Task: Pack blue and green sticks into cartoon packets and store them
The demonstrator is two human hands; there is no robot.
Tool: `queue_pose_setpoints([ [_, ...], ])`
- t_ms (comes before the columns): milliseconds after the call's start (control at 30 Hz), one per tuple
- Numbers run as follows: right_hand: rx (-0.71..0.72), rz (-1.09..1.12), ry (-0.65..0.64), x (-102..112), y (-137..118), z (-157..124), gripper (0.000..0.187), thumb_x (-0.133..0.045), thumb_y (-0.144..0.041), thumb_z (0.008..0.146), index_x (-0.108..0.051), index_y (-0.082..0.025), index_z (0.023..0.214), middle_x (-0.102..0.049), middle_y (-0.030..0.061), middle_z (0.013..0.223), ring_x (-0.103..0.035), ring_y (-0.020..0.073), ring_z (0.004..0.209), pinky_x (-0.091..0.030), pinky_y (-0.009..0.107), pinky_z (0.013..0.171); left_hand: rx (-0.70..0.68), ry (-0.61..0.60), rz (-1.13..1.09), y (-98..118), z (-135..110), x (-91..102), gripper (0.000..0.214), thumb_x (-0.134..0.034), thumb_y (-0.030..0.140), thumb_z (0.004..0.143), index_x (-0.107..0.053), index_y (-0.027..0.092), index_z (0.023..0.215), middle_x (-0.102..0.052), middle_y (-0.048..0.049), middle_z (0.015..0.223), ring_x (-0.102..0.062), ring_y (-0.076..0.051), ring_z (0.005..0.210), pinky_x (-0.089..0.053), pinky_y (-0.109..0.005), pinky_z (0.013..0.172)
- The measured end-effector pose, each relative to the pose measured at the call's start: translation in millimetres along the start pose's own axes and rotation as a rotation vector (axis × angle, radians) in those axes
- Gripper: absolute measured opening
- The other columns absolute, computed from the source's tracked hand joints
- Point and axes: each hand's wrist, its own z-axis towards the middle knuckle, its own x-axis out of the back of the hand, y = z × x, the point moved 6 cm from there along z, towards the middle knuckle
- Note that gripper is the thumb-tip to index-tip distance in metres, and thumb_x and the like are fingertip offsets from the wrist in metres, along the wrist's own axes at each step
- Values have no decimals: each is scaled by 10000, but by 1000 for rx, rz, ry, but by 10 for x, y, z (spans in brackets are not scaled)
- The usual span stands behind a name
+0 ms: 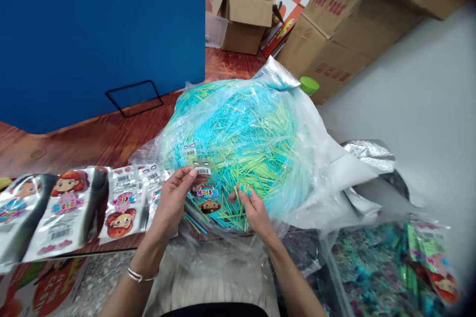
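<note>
A big clear plastic bag point(316, 158) lies open in front of me, heaped with thin blue and green sticks point(241, 133). My left hand point(173, 198) pinches the top edge of a small clear printed packet point(204, 193) with a cartoon face and a barcode. My right hand point(251, 208) is closed on a small bunch of the sticks right beside the packet's open side. A bracelet sits on my left wrist.
A row of empty printed packets point(74, 208) lies overlapped on the wooden table point(92, 138) at left. A blue panel point(100, 34) stands behind. Cardboard boxes point(334, 29) are stacked at the back right. A bin of filled packets point(390, 262) sits at lower right.
</note>
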Motion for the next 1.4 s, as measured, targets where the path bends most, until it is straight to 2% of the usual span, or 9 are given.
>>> queue_pose_setpoints([
  [233, 70, -238, 39, 239, -53, 102, 201, -401, -334, 911, -530, -218, 1012, -709, 53, 912, -662, 193, 833, -485, 353, 811, 6, -28, 85, -92, -17, -33, 256, -652, 391, 746, -591, 173, 866, -721, -19, 790, -675, -164, 777, -496, -257, 731],
  [400, 15, -308, 119, 357, 21, 131, 211, -431, -365, 893, -545, -212, 983, -709, 63, 881, -674, 210, 774, -517, 362, 735, 14, -35, 133, -116, -28, -85, 278, -666, 407, 725, -595, 163, 839, -715, -17, 746, -672, -168, 724, -501, -282, 727],
  [567, -3, -172, 158, 403, 15, 145, 230, -433, -400, 889, -524, -209, 977, -704, 69, 906, -680, 205, 816, -537, 369, 777, 33, -46, 101, -117, -40, -140, 267, -676, 382, 722, -595, 163, 852, -713, -9, 738, -671, -158, 722, -493, -282, 760],
  [700, 74, -57, 249, 461, -134, 110, 227, -441, -400, 892, -530, -207, 971, -697, 68, 946, -666, 199, 877, -508, 378, 853, 21, -58, 160, -129, -33, -179, 273, -665, 399, 721, -588, 162, 831, -698, -14, 731, -662, -167, 725, -487, -284, 745],
  [933, 136, 123, 214, 231, -193, 19, 213, -444, -387, 893, -540, -206, 955, -662, 81, 1078, -606, 207, 1042, -453, 404, 946, -216, -171, 558, -134, -118, -433, 195, -536, 391, 829, -584, 205, 862, -679, -12, 791, -644, -181, 794, -457, -275, 747],
  [1067, 141, 222, 271, 160, -195, 17, 200, -452, -379, 888, -543, -211, 944, -649, 86, 1125, -584, 212, 1092, -409, 428, 993, -290, -229, 698, -100, -169, -527, 177, -494, 369, 859, -578, 213, 862, -670, -8, 801, -628, -173, 785, -436, -262, 722],
  [1233, 75, 559, 417, 327, -219, 124, 241, -464, -420, 873, -548, -205, 942, -652, 96, 1127, -607, 232, 1068, -470, 462, 914, -187, -164, 539, -122, -75, -378, 211, -527, 401, 829, -568, 196, 851, -672, -16, 785, -643, -183, 791, -458, -281, 744],
  [1300, 25, 613, 399, 357, -206, 163, 229, -505, -430, 850, -548, -212, 908, -667, 86, 1091, -612, 239, 1061, -492, 466, 882, -128, -155, 399, -149, -34, -330, 236, -553, 418, 804, -556, 185, 843, -677, -17, 759, -653, -188, 783, -475, -297, 755],
  [1400, -41, 497, 300, 287, -178, 154, 228, -533, -424, 837, -561, -205, 894, -683, 84, 1042, -613, 243, 1055, -497, 454, 886, -100, -137, 327, -167, -5, -308, 250, -576, 421, 785, -550, 179, 843, -678, -15, 734, -658, -186, 769, -484, -308, 767],
])
